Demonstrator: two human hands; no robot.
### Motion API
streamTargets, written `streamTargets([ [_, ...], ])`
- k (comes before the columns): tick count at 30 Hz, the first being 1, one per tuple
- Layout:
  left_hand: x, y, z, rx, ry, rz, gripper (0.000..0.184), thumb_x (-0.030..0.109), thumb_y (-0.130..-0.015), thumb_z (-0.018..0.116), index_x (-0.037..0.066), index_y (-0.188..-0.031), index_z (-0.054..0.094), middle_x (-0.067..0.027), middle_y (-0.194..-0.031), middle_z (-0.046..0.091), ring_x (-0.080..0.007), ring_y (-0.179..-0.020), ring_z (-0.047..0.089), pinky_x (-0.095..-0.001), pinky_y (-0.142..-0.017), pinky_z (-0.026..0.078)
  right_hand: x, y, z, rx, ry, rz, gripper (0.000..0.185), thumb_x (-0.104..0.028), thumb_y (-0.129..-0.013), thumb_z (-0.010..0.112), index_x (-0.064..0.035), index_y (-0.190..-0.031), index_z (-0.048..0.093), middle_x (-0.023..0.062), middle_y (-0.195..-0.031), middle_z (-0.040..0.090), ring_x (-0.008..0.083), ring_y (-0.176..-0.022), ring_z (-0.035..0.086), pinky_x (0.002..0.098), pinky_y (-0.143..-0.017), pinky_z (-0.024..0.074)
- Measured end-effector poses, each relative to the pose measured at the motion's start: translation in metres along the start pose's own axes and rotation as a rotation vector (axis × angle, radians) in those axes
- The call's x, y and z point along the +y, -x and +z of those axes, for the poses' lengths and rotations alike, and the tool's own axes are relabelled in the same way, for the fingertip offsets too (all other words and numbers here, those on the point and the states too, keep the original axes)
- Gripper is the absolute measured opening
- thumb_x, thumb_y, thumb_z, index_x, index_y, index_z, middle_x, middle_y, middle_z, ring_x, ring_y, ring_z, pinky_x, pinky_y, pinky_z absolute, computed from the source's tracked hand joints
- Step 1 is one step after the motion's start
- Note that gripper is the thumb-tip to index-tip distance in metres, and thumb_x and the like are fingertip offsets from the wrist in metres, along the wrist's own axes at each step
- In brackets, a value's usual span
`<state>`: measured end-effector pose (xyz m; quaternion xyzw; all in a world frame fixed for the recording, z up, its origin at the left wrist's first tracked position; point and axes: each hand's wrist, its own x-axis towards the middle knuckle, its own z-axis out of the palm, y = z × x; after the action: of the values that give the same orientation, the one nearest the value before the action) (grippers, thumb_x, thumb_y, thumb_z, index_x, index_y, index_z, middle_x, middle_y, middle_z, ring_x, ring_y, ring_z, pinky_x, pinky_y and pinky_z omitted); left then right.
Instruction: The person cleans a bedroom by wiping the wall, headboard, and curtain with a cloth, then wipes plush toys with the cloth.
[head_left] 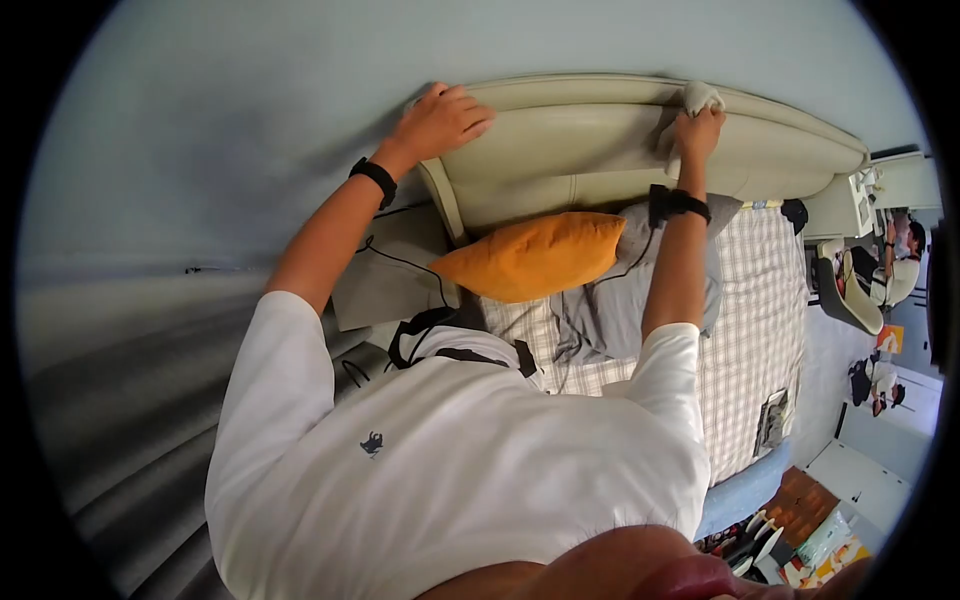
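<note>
A cream padded headboard [560, 130] runs along the wall behind the bed. My left hand [445, 120] is at its left top corner, fingers bent over the edge and gripping it. Further right, my right hand [700, 132] is closed around a light grey cloth [702, 97], part of which shows above the fingers against the headboard's top rim. Some of the cloth is hidden by the hand. Both wrists carry black straps. Below my arms, an orange pillow [540, 257] leans against the headboard beside grey pillows [640, 300].
A plaid sheet [755, 320] covers the bed. A grey nightstand [390, 270] with black cables stands at the left, near grey curtains [110, 430]. At the far right, a person [900, 265] sits by a chair [845, 290], and another person [880, 385] is further down.
</note>
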<state>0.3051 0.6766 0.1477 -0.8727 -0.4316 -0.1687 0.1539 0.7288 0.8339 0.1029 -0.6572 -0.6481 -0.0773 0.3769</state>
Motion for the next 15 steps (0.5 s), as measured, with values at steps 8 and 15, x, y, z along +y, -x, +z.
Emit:
streamTargets([
  [8,0.001,0.004,0.003,-0.070,-0.129,0.013,0.020,0.030,-0.095,0.055,0.020,-0.105,0.069,0.0066,-0.084,0.065,-0.0122,-0.084,0.053,-0.0271,-0.082,0.035,-0.110,0.021,-0.005,-0.240,0.148,-0.067,0.036,-0.013,-0.073,0.060,-0.0101,-0.109,0.059,0.0235,-0.121,0.051,0.0441,-0.088,0.063,0.0511,-0.074,0.0530],
  [15,0.000,0.005,0.000,0.013,0.060,-0.008,0.016,0.022,-0.095,0.053,0.014,-0.095,0.066,0.0013,-0.079,0.063,-0.0163,-0.081,0.054,-0.0304,-0.078,0.037,-0.221,0.083,-0.013,-0.415,0.010,-0.174,0.039,-0.013,-0.069,0.064,-0.0082,-0.107,0.059,0.0230,-0.118,0.052,0.0414,-0.086,0.064,0.0478,-0.071,0.0549],
])
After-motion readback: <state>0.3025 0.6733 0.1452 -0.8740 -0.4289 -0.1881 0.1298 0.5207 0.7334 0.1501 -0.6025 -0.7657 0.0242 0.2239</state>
